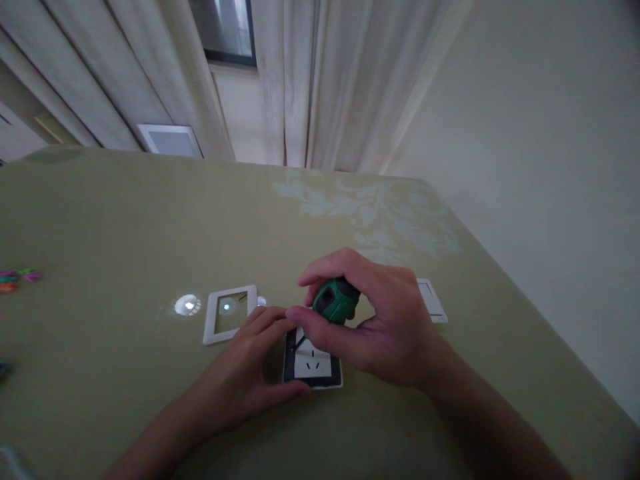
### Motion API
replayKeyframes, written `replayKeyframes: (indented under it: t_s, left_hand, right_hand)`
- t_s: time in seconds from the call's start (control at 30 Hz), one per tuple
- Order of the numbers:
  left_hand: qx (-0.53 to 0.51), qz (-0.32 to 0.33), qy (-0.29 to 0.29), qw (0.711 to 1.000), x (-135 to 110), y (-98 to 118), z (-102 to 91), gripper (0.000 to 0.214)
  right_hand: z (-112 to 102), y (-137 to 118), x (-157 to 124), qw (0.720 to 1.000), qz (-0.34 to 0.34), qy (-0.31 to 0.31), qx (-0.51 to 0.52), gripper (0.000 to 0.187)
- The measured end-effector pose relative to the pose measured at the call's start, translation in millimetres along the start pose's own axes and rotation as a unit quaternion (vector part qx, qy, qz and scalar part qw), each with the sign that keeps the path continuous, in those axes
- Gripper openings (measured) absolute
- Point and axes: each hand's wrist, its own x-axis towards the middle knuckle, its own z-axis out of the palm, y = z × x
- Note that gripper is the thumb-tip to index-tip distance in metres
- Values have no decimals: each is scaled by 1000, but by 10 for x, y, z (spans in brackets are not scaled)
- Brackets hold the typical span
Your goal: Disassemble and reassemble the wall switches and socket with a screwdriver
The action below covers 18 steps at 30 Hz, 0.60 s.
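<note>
Socket plate (313, 366) flat on green table (125, 227), left hand (245, 360) half-curled, thumb at near edge, fingers toward far edge, holding it. Right hand (387, 320) curled closed round green-and-black screwdriver (336, 304), shaft slanting down to plate's dark border. White frame (210, 320) just left of left hand's fingers; white panel (433, 302) partly hidden behind right hand. Colourful bits (9, 276) far left, curtains (345, 87) beyond table.

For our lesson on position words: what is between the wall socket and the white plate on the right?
In the head view, the right hand, gripping a green-handled screwdriver, lies between them.
</note>
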Motion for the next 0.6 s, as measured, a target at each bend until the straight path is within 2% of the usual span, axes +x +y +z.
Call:
replayKeyframes:
  t_s: [0.3, 0.6]
  left_hand:
    - [-4, 1, 2, 1000, -4, 24, -12, 76]
    - [-5, -3, 5, 1000, 14, 51, -13, 75]
  right_hand:
    - [-6, -10, -8, 1000, 2, 9, 12, 23]
    - [-8, -21, -18, 1000, -10, 15, -21, 18]
